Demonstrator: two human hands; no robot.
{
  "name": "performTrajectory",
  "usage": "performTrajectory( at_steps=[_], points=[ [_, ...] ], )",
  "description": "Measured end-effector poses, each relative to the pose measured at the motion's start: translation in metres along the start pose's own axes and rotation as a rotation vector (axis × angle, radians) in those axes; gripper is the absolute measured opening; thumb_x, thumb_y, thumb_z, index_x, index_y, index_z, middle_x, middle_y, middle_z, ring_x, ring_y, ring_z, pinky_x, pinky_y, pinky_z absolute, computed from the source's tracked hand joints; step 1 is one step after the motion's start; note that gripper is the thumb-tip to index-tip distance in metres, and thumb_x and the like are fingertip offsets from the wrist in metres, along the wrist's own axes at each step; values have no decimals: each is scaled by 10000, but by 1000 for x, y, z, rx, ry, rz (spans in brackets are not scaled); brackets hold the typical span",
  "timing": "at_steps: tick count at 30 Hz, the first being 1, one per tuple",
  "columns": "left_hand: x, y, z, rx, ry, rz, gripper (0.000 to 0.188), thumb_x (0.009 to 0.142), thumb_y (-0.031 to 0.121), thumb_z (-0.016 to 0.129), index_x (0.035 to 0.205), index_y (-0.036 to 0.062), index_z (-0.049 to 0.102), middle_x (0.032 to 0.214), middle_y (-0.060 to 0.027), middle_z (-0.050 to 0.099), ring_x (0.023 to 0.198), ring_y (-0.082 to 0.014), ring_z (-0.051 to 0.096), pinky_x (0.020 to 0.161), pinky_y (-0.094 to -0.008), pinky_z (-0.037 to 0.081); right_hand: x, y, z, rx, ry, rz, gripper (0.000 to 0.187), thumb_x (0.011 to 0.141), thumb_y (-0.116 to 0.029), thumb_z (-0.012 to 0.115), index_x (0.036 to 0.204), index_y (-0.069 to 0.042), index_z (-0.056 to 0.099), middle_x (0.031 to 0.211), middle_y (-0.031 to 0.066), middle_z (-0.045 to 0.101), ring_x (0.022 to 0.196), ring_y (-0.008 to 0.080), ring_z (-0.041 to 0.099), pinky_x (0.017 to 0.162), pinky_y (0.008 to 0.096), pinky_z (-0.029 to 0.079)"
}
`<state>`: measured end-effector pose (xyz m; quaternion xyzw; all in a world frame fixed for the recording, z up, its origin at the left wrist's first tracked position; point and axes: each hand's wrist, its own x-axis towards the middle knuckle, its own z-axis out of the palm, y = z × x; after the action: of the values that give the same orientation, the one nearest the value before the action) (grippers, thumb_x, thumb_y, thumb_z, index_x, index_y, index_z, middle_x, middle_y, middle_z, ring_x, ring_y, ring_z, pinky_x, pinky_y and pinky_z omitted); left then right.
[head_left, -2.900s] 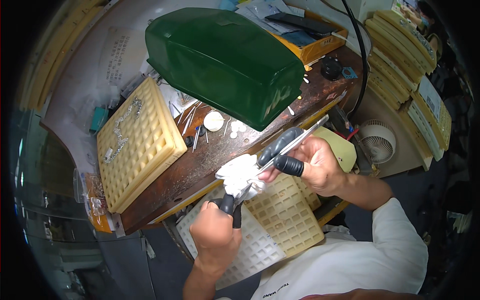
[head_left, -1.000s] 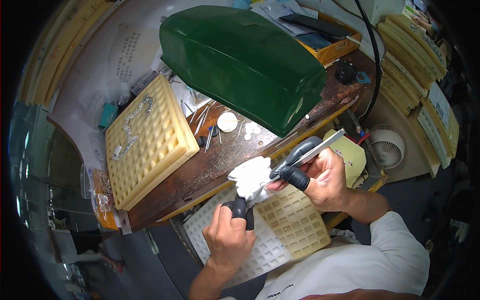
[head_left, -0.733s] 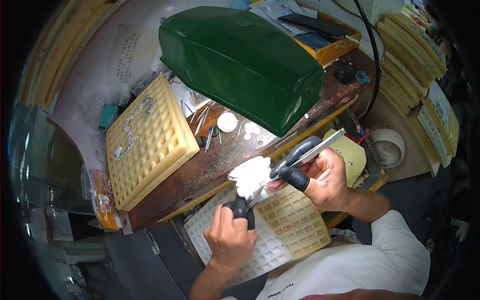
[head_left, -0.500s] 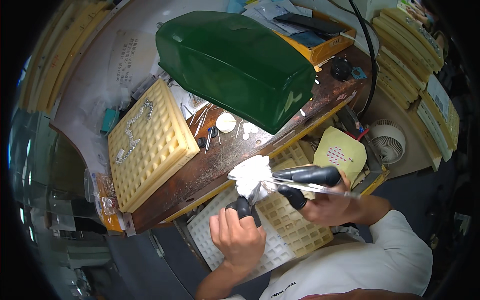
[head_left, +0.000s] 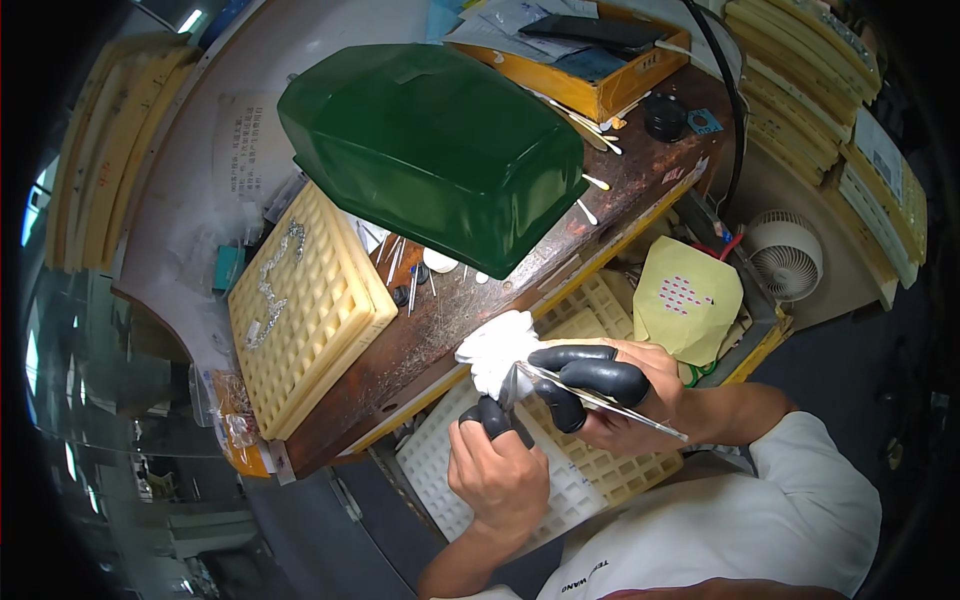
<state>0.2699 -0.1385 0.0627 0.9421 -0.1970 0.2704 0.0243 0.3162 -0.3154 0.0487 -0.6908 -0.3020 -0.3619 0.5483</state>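
Observation:
My left hand (head_left: pixel 498 470), fingertips in black finger cots, is closed on the lower edge of a crumpled white bundle (head_left: pixel 496 350). Bright light washes out its detail; it looks like cloth or tissue, but I cannot be sure. From the right, my right hand (head_left: pixel 625 400), also in black finger cots, grips long silver tweezers (head_left: pixel 640 420). Their tips point left to the bundle's lower right side, close above the left fingertips. Something small and shiny shows at that spot, too small to name. Both hands are over the open drawer, in front of the bench edge.
A green lamp shade (head_left: pixel 430 160) hangs over the wooden bench (head_left: pixel 450 320). Pocketed trays (head_left: pixel 310 320) with a silver chain lie at left; a white pocketed tray (head_left: pixel 490 470) is below my hands. A yellow sheet (head_left: pixel 685 300) and a white fan (head_left: pixel 785 255) are at right.
The view has shifted slightly. My right hand's fingers have turned, and the tweezers now slope down more steeply to the right. My left hand keeps its pinch by the white bundle.

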Motion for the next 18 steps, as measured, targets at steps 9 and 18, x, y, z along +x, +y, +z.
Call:
performTrajectory(
  at_steps=[9, 18],
  points=[
    [2, 0, 0, 17, 6, 14, 303, 558, -71, 627, 696, 26, 375, 752, -148, 379, 651, -351, 487, 463, -458, 361, -2, 4, 1, 11, -10, -16, 343, 764, -47, 834, 1047, 6, 648, 1000, 206, 749, 835, 319, 770, 717, 374, 636],
    [-2, 0, 0, 50, -16, 8, 314, 568, -61, 656, 713, 18, 388, 766, -156, 394, 656, -364, 496, 477, -475, 381, -3, 6, 2, -11, -4, -53, 325, 789, -61, 837, 1041, -1, 639, 985, 192, 746, 811, 310, 767, 682, 378, 639]
  ],
)
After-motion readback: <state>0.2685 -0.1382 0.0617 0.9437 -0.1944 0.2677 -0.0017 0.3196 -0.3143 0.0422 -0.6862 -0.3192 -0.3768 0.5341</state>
